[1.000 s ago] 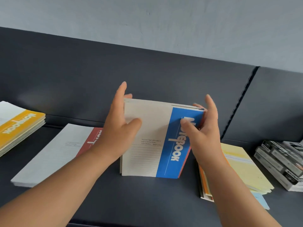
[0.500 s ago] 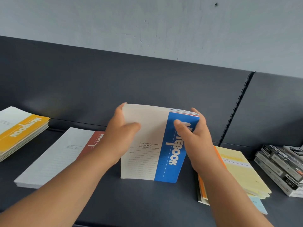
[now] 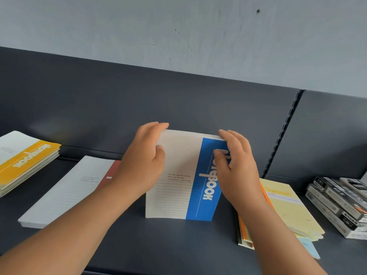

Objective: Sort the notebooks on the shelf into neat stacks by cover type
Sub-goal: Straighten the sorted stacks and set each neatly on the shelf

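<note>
Blue-and-cream paper notebooks [image 3: 178, 197] stand on edge on the dark grey shelf [image 3: 178, 247], the left hand [image 3: 143, 161] and right hand [image 3: 238, 167] each gripping a top corner; loosening either grip could let them splay and topple.

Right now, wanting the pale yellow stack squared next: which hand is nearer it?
Right. The right hand grips the blue notebook beside the pale yellow stack; the left hand grips its far side.

Single head-worn view. The camera sits above the front edge of the dark shelf [image 3: 178, 247], faces forward and down toward the grey wall [image 3: 178, 32], at close range.
</note>
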Demonstrator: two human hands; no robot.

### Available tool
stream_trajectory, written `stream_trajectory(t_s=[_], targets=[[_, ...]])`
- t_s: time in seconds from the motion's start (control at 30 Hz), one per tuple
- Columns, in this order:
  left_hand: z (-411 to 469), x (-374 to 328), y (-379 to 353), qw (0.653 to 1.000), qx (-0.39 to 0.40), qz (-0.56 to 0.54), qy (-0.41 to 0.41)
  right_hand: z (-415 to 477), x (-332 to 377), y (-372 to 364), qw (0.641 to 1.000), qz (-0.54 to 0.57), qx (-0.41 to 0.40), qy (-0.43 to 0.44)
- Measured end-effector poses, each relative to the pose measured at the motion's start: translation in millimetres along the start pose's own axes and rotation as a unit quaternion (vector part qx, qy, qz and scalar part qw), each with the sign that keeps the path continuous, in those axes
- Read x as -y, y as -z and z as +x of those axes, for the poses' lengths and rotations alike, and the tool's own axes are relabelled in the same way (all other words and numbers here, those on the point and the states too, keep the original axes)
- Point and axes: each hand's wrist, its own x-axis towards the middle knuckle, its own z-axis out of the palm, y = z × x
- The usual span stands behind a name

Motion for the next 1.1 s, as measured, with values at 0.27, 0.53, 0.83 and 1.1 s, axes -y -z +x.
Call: stream_trajectory(t_s=[0.27,0.53,0.83,1.1], targets=[[-2,1,0,0.999,0.009,-0.039,0.036,-3,3,0,0.985,0.111,0.020,-0.129],[-13,0,-7,0.993,-0.002,-0.095,0.077,-10,-1,-10,0.973,0.137,0.033,-0.183],[-13,11,-17,0.988,0.005,-0.062,0.139,-12,-4,-21,0.973,0.106,0.024,-0.204],[-8,28,7,0.987,-0.025,-0.114,0.113,-3,2,-20,0.979,0.147,0.022,-0.138]])
